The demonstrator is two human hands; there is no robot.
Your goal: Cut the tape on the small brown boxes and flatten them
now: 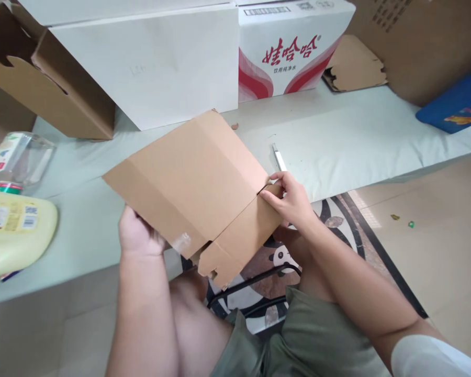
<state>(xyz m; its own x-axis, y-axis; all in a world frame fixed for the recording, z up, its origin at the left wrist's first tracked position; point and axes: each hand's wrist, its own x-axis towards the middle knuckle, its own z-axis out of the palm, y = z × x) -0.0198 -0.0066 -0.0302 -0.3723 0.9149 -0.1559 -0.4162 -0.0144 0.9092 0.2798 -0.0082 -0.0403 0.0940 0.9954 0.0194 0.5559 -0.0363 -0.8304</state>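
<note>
A brown cardboard box [192,173], folded mostly flat, is held between my two hands above the table's near edge. My left hand [139,230] grips its left side from below; most of those fingers are hidden behind the cardboard. My right hand [288,201] pinches the right corner near a slot, thumb on top. A notched flap hangs toward my lap, and a strip of clear tape shows at the lower left edge. Just beyond my right hand lies a utility knife [278,156] on the pale green tablecloth.
White cartons [160,63] and a red-and-white water carton [286,57] stand along the back. An opened brown box [74,84] is at the left, near a clear bottle [23,157] and a yellow jug [19,235]. A blue package [451,107] rests at the right.
</note>
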